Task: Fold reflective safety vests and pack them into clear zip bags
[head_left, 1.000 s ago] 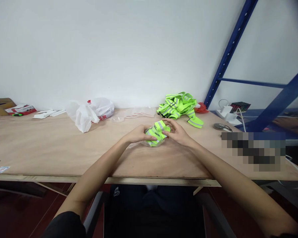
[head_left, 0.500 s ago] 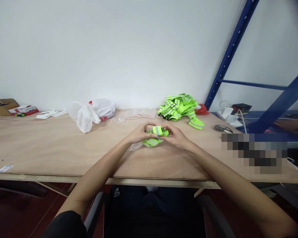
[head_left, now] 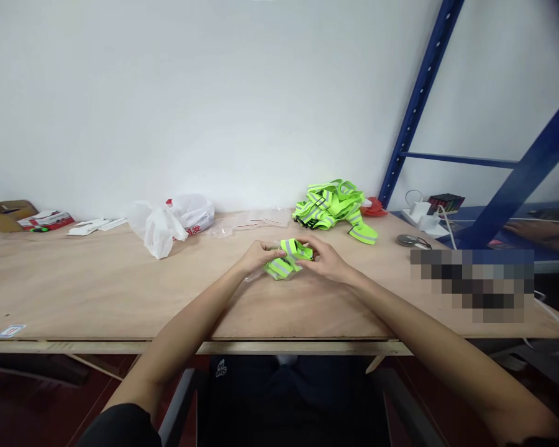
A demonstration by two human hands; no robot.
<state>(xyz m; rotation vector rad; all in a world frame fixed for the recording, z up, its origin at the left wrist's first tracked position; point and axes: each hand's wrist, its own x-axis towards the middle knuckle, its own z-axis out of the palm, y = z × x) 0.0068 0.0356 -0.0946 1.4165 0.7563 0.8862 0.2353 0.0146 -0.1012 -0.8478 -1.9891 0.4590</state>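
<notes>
My left hand (head_left: 255, 258) pinches the mouth of a clear plastic bag (head_left: 253, 275), its thumb lying against bright green cloth. Between both hands is a fluorescent green reflective strap (head_left: 296, 249) with a silver stripe, folded up. The lower part of the strap appears to lie inside the bag; the upper folds stand out of it. My right hand (head_left: 327, 259) grips the right side of the folded strap, fingers behind and thumb in front. Behind the hands lies a tangled pile of the same green straps (head_left: 328, 205), with black buckles showing at its left.
Flat clear bags (head_left: 261, 219) lie along the wall. White plastic bags (head_left: 161, 230) and an open cardboard box (head_left: 7, 215) stand further left. On the right are a round dark object (head_left: 407, 239), a white power strip (head_left: 422, 214) and a blue metal frame (head_left: 410, 112).
The head view has shifted slightly. The upper fold of the strap has loosened into an open loop, and my left fingers have drawn in a little at the bag.
</notes>
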